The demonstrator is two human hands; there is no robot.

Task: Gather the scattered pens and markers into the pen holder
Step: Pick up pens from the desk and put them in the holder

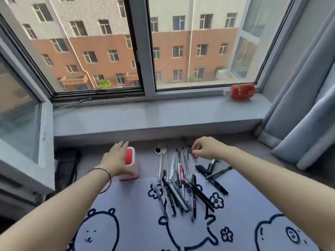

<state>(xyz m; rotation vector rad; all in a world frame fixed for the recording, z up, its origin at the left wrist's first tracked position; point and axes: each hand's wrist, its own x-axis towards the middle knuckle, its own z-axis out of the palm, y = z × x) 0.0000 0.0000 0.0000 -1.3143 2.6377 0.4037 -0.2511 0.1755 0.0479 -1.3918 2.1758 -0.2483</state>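
Note:
A clear square pen holder (130, 160) with a red inside stands at the far left of the desk. My left hand (116, 158) rests against its left side, fingers wrapped around it. Several pens and markers (181, 185) lie in a loose pile in the middle, on a mat (235, 223) with bear drawings. More black pens (213, 173) lie to the right of the pile. My right hand (206, 147) is at the far side of the desk, its fingertips pinched on a red and black pen (190, 149).
A grey window sill (154, 118) runs behind the desk, with a red bottle (242, 91) lying on its right end. A round cable hole (160, 150) sits between my hands. Curtains (299, 115) hang at the right. A black bag (66, 165) lies left of the desk.

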